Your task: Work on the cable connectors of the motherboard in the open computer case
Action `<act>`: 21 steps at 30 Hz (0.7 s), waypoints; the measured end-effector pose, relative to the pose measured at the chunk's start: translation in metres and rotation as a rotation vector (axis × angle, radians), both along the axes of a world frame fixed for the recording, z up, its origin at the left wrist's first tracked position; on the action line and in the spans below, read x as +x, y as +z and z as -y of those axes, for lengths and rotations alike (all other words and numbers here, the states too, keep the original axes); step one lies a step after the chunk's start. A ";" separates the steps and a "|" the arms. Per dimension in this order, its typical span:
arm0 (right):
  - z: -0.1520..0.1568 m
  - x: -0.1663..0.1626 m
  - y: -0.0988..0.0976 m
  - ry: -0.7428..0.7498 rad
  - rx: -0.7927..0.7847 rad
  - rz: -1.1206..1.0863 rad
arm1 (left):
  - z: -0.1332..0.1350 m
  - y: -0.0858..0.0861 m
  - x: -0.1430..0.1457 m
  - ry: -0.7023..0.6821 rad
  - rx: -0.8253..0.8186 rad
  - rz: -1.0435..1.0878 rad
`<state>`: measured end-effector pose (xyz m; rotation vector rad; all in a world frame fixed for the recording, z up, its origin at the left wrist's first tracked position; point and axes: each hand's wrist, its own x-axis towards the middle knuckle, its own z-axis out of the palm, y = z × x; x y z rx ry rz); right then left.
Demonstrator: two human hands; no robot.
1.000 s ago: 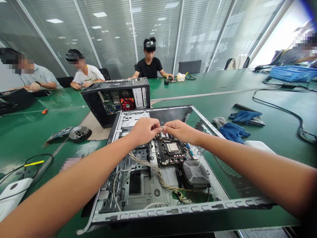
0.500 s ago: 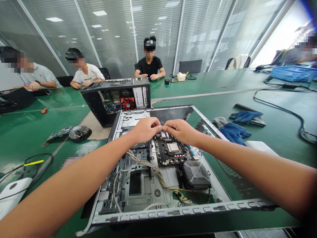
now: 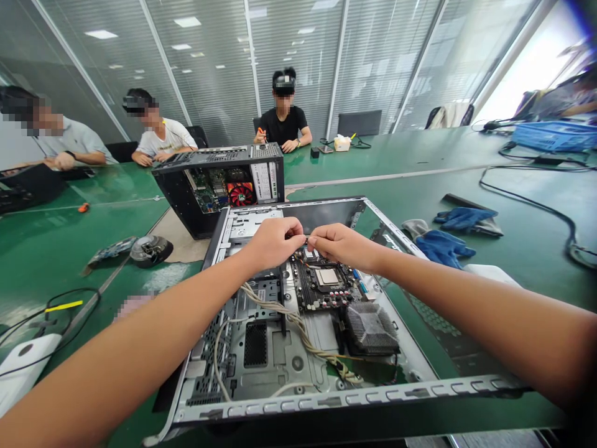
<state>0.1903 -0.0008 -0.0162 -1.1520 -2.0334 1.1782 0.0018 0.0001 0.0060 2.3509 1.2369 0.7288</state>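
Observation:
An opened computer case (image 3: 261,407) lies on its side in front of me. Above the far part of its motherboard (image 3: 305,289), my left hand (image 3: 280,242) and my right hand (image 3: 336,241) meet fingertip to fingertip. Both hands are closed in a pinch around something tiny between them, too small to name. Below them, thin coloured wires show at the board's edge. A bare processor (image 3: 327,277) sits in its socket. Nearer to me, a finned heatsink (image 3: 372,328) rests inside the case, and a twisted beige cable bundle (image 3: 293,317) crosses the metal floor.
A second computer case (image 3: 175,199) with a red fan stands upright behind. Blue gloves (image 3: 443,247) lie to the right, a round cooler-like part (image 3: 152,251) to the left. A blue basket (image 3: 553,138) and cables are at far right. Several people sit around the green table (image 3: 410,158).
My hands stay pinched together, with the fingertips slightly farther apart. Across the table, the person in black has raised a hand holding something orange.

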 end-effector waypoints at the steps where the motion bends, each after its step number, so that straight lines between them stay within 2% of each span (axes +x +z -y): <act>1: 0.000 0.000 0.001 -0.006 0.080 0.060 | -0.001 0.000 0.000 0.006 -0.021 -0.013; 5: 0.001 -0.001 0.004 -0.036 0.337 0.234 | -0.003 0.001 0.000 0.027 -0.129 -0.050; 9: 0.003 -0.002 0.005 -0.055 0.411 0.255 | -0.003 0.002 -0.001 0.020 -0.142 -0.030; 13: 0.002 -0.002 0.002 -0.075 0.276 0.177 | -0.002 0.000 -0.002 -0.013 -0.045 -0.034; 19: 0.001 0.000 0.001 -0.006 -0.099 -0.032 | -0.001 -0.001 -0.002 -0.040 0.006 -0.061; 21: 0.001 0.001 0.002 0.021 -0.136 -0.050 | -0.001 -0.001 -0.002 -0.044 0.010 -0.067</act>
